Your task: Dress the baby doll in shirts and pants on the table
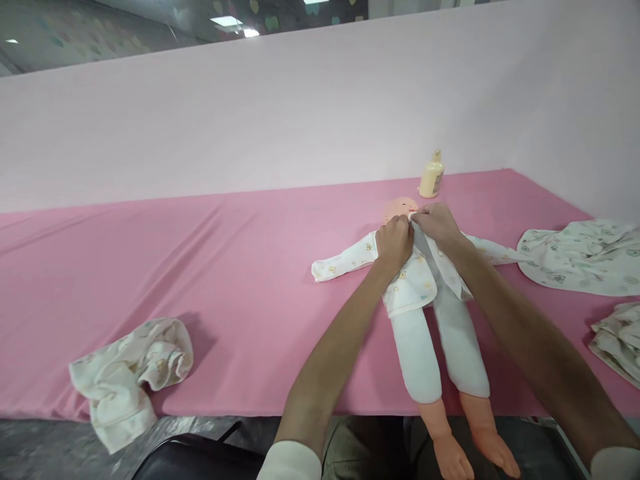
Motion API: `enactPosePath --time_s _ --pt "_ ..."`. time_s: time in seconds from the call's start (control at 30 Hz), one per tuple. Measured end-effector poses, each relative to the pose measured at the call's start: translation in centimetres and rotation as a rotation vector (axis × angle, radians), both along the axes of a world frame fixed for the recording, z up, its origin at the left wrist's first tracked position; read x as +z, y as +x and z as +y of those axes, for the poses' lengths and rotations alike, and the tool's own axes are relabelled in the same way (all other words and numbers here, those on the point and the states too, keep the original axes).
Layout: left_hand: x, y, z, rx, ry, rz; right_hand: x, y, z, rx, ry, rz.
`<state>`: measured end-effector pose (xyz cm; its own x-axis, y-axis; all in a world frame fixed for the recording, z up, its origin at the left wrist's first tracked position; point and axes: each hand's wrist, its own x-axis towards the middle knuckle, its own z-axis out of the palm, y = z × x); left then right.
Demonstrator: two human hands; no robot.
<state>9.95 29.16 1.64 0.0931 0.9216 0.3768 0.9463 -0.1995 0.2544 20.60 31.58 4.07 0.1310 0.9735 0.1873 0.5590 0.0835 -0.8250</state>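
A baby doll (400, 208) lies on its back on the pink table (225, 267), its bare feet hanging over the near edge. It wears a white printed shirt (415, 283) and white trousers (440, 340). My left hand (394, 243) is closed on the shirt front at the doll's chest. My right hand (436, 223) pinches the shirt's collar just below the doll's chin. Both hands touch near the neckline.
A cream lotion bottle (432, 175) stands behind the doll's head by the pink back wall. A crumpled white garment (127, 377) lies at the near left edge. A patterned cloth (580, 257) and another folded cloth (617, 340) lie at the right.
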Motion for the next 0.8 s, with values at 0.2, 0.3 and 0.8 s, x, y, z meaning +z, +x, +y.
enactPosePath --time_s 0.2,0.3,0.8 --pt "0.0 0.1 -0.1 0.028 -0.007 -0.022 -0.2 -0.2 0.0 -0.006 0.021 -0.006" --pt "0.0 0.2 -0.2 0.038 -0.007 -0.039 -0.2 -0.3 -0.1 -0.009 0.037 0.006" --pt "0.3 -1.3 0.7 -0.042 -0.166 -0.516 0.5 -0.7 -1.1 0.114 -0.023 -0.05"
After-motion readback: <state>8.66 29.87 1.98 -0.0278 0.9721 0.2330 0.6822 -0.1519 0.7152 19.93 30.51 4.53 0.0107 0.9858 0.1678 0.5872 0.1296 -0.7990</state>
